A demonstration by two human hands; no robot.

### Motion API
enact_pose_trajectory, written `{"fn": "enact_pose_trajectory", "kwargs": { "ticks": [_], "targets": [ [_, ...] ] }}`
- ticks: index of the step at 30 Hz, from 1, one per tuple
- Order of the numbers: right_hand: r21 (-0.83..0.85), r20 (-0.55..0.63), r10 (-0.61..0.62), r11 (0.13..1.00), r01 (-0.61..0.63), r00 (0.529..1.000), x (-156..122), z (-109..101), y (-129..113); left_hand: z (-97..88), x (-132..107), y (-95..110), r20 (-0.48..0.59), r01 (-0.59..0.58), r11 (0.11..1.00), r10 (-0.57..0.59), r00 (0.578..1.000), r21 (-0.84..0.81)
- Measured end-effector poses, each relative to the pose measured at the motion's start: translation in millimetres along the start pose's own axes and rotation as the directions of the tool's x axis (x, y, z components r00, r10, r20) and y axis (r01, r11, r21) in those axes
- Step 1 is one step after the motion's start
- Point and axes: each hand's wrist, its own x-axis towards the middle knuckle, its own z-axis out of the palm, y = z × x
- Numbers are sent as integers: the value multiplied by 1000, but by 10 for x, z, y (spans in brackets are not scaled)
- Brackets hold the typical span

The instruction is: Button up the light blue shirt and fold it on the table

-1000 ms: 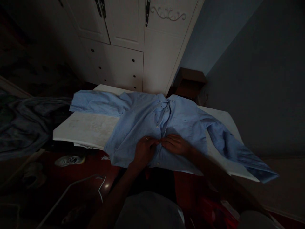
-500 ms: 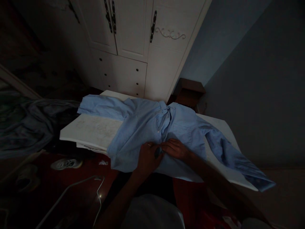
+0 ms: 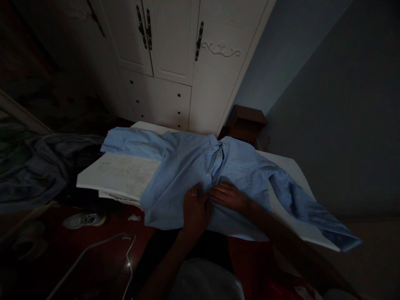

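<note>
A light blue button-up shirt point(image 3: 175, 175) lies front up across a white board point(image 3: 118, 175), its collar toward the wardrobe and its sleeves spread to both sides. My left hand point(image 3: 196, 208), with a ring on one finger, is closed on the front placket below the chest. Right beside it, my right hand point(image 3: 228, 196) pinches the same strip of cloth, fingers pointing left. The fingertips of both hands meet there, and whatever button lies between them is hidden. Above my hands, a small pale button point(image 3: 208, 174) shows on the placket.
Behind the board stands a white wardrobe point(image 3: 168, 100) with dark handles. A small brown cabinet point(image 3: 248, 118) is at the back right. On the red floor at left are a sneaker point(image 3: 84, 220) and a white wire hanger point(image 3: 84, 252). Dark crumpled cloth point(image 3: 40, 166) lies farther left.
My left hand has turned more upright, and the gap between its thumb and fingers has closed. My right hand stays at the placket. The view has tilted slightly upward.
</note>
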Motion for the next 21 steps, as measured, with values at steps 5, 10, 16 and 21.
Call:
{"fn": "enact_pose_trajectory", "kwargs": {
  "ticks": [5, 10, 16, 21],
  "targets": [
    [104, 158, 73, 990, -90, 985, 95, -125, 3, 5, -7, -3, 8, -17, 1000, 18, 1000, -9],
    [216, 282, 90, 964, -155, 955, 190, -212, 58, -15, -24, 4, 4, -41, 999, 41, 999, 14],
    [119, 382, 52, 987, -105, 922, 289, -338, 74, -63, -18, -25, 33, -35, 999, 36, 999, -25],
    [25, 428, -19, 1000, 9, 904, 299, -430, 20, -67, 9, -82, 28, -70, 996, 72, 997, -55]
  ]
}}
